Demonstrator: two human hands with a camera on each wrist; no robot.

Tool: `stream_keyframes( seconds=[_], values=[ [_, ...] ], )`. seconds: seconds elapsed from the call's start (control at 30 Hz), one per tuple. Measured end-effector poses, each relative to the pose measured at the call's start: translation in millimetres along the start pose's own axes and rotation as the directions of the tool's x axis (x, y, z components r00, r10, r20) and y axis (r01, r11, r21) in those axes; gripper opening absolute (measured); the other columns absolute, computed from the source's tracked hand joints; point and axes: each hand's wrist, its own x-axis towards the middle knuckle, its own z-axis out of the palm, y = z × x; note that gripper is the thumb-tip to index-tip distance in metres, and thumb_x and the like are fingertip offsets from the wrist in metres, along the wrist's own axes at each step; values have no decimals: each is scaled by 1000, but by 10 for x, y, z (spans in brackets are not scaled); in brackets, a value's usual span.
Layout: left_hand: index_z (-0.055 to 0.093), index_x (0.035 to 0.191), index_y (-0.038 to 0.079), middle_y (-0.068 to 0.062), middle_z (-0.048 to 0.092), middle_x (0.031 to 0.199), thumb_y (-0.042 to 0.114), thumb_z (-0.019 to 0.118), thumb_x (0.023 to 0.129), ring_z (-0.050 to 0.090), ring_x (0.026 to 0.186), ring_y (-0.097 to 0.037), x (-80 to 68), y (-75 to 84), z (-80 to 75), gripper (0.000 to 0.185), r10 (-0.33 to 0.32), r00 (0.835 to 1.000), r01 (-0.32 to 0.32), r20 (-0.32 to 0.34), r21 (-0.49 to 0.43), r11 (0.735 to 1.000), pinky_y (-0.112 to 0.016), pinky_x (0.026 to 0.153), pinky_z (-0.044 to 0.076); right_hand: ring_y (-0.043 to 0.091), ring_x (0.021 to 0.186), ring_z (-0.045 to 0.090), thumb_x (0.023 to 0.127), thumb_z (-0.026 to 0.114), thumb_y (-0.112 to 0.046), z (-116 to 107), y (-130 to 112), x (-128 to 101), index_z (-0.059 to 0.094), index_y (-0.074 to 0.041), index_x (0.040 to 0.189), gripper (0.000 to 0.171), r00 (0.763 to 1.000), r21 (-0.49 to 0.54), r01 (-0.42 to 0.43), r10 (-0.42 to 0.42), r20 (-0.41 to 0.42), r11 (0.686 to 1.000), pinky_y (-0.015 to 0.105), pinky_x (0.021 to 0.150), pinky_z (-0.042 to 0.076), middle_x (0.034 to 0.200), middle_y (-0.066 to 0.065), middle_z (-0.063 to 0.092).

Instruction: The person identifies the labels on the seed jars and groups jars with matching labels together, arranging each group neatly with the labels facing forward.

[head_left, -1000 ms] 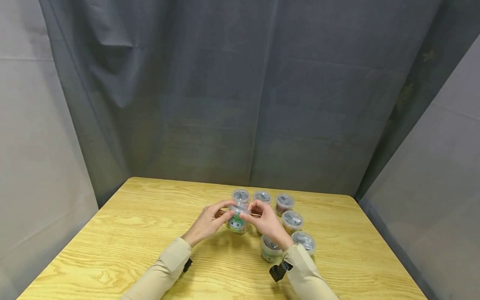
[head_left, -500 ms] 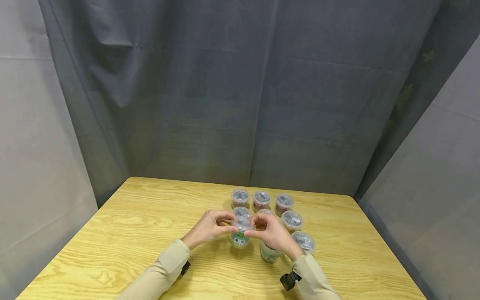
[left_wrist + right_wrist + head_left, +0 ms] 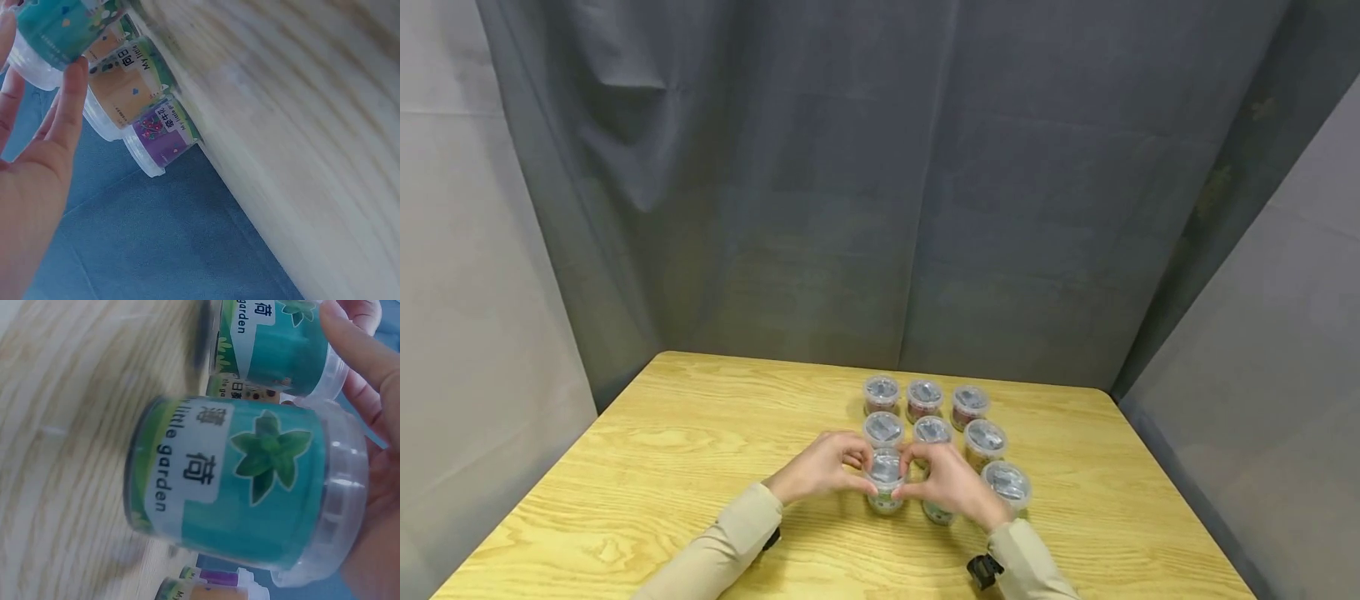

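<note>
Both hands are at a clear plastic jar at the front left of a group of similar jars. My left hand pinches its rim from the left with thumb and fingers. On the opposite side of the rim, my right hand pinches with thumb and index finger. The left wrist view shows the jar's teal label beside the fingers. In the right wrist view, the held jar appears at the top, upright near the table. A second teal mint-label jar stands close under my right hand.
Orange-label and purple-label jars stand behind the held one. More lidded jars flank it, including a back right jar and a front right jar. Wood-grain table; grey curtain beyond its far edge.
Both hands have brought the jar toward the person and into the front left spot. The jar behind it, in the middle row, now shows clearly.
</note>
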Motion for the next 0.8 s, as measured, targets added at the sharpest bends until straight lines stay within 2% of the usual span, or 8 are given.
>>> stream_keyframes(
  seconds=[0.07, 0.2, 0.33, 0.6, 0.8],
  values=[
    [65, 84, 15, 5, 63, 90, 26, 85, 73, 65, 92, -4, -6, 2, 10, 26, 6, 1000, -6, 3, 19, 1000, -21, 88, 56, 28, 119, 62, 74, 84, -36, 13, 15, -2, 61, -27, 77, 25, 999, -37, 33, -33, 1, 999, 45, 97, 53, 129, 11, 66],
    [65, 82, 17, 8, 61, 92, 27, 85, 72, 63, 93, -4, -19, -7, 42, 25, 13, 1000, -13, 18, 42, 999, -19, 87, 55, 25, 113, 65, 72, 84, -40, 31, 45, -33, 62, -29, 78, 25, 998, -95, 66, -65, 9, 993, 41, 93, 56, 127, 11, 67],
    [64, 82, 19, 10, 60, 93, 29, 85, 72, 61, 94, -3, -20, -2, 66, 26, 17, 1000, -19, 22, 76, 997, -19, 86, 55, 24, 107, 67, 73, 83, -43, 26, 58, -63, 63, -28, 79, 25, 997, -91, 71, -70, 20, 993, 41, 85, 58, 126, 11, 67],
    [63, 82, 20, 9, 60, 95, 36, 85, 73, 60, 92, -4, -17, 42, 92, 29, -16, 999, 11, 39, 118, 993, -23, 85, 56, 22, 106, 68, 73, 83, -43, -2, 56, -110, 63, -30, 81, 25, 998, -106, 68, -67, 16, 992, 38, 82, 58, 127, 9, 67],
    [62, 83, 20, 8, 60, 97, 37, 84, 74, 61, 92, -4, -12, 72, 77, 29, -9, 999, 4, 37, 122, 993, -24, 84, 56, 23, 109, 66, 74, 83, -42, -27, 35, -108, 63, -29, 81, 25, 997, -111, 73, -72, 20, 991, 39, 82, 57, 128, 8, 67]
  ],
)
